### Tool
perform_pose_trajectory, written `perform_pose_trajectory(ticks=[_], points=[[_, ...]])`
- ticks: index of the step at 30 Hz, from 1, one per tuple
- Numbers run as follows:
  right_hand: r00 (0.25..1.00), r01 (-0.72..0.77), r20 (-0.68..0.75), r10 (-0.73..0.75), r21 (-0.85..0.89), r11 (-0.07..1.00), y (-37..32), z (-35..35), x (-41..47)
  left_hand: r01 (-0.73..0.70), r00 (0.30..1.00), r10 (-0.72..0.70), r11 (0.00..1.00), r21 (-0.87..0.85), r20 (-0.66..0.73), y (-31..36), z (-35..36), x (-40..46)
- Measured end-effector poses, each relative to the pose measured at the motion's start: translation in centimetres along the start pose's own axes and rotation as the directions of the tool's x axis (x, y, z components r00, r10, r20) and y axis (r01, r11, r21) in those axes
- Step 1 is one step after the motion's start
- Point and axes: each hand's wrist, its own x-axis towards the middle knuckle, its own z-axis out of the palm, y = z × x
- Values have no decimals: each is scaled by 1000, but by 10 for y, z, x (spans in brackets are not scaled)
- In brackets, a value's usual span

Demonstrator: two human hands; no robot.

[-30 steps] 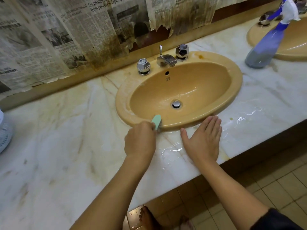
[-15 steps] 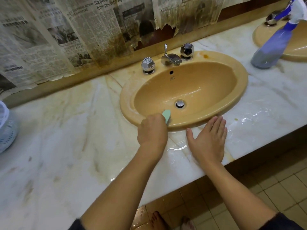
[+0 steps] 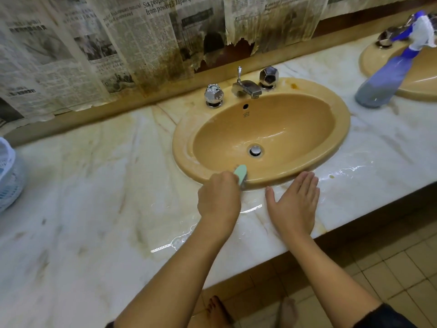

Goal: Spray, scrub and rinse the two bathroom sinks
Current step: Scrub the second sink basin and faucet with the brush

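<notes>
A tan oval sink (image 3: 335,119) is set in the marble counter, with a chrome tap (image 3: 246,87) and two faceted knobs behind the bowl. My left hand (image 3: 218,200) grips a pale green scrub brush (image 3: 241,174) and presses it on the sink's near rim. My right hand (image 3: 294,204) lies flat, fingers apart, on the wet counter just right of the brush, fingertips touching the rim. A second tan sink (image 3: 378,60) shows at the far right edge. A blue spray bottle (image 3: 387,76) stands between the two sinks.
The marble counter (image 3: 94,209) is wet near the sink front. Stained newspaper (image 3: 118,43) covers the wall behind. A white mesh basket (image 3: 9,174) sits at the left edge. Tiled floor (image 3: 390,268) and bare feet show below the counter's front edge.
The brush and my left hand slid right along the near rim of the sink. My right hand stayed flat on the counter. The camera view shifted slightly.
</notes>
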Motion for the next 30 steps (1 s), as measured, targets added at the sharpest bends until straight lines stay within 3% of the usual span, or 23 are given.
perform_pose_trajectory(ticks=[3, 7, 13, 18, 23, 28, 30], points=[[999, 20, 26, -21, 40, 999, 7, -5, 4, 60, 998, -61, 998, -26, -15, 13, 0, 26], [996, 77, 44, -82, 107, 991, 29, -19, 32, 72, 996, -70, 997, 26, -53, 18, 14, -22], [976, 193, 90, -198, 56, 980, 67, -28, 65, 243, 967, -249, 966, -90, -61, 45, 13, 21], [972, 224, 67, -225, 17, 974, 69, -24, 66, 230, 970, -231, 973, -19, -81, 70, 28, -35], [967, 246, 61, -246, 5, 969, 71, -23, 66, 338, 931, -349, 935, -109, -107, 72, 22, 7], [969, 241, 59, -241, 6, 970, 71, -23, 66, 264, 960, -261, 965, 13, -101, 85, 34, -33], [970, 237, 49, -237, 1, 972, 71, -21, 66, 267, 956, -267, 963, -15, -121, 84, 33, -20]])
